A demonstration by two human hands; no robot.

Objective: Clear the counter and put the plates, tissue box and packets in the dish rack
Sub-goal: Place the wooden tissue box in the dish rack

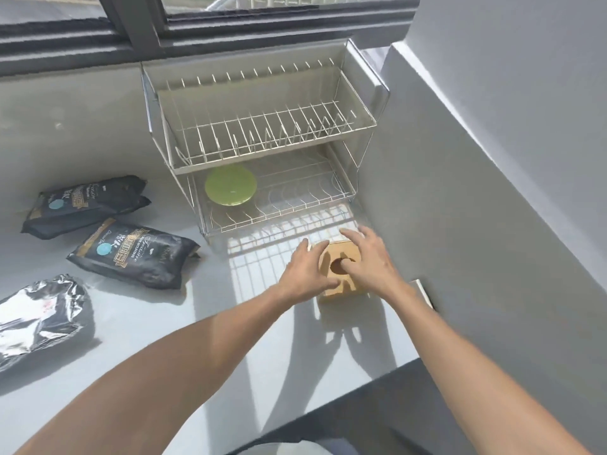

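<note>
— Item one?
— Tissue box [341, 270], tan cardboard, round dark opening on top. Stands on the counter [157, 326] in front of the dish rack [262, 139], near the right wall.

— Hands on it?
— Left hand [303, 274] against its left side, fingers spread and curved over the near edge. Right hand [369, 261] laid over its top and right side, fingers extended, thumb by the opening. Both hands are loosely open and touching the box; whether either truly clasps it, I cannot tell.

— The rack?
— Two wire tiers, against the back wall under the window [230, 14]. One green plate [231, 184] lies flat in the lower tier, left side.

— Remaining stock on the counter?
— Two dark printed packets, one at the far left [87, 205], one nearer the middle [134, 252], both lying flat. One silver foil packet [39, 320] at the left edge, well apart from the box.
</note>
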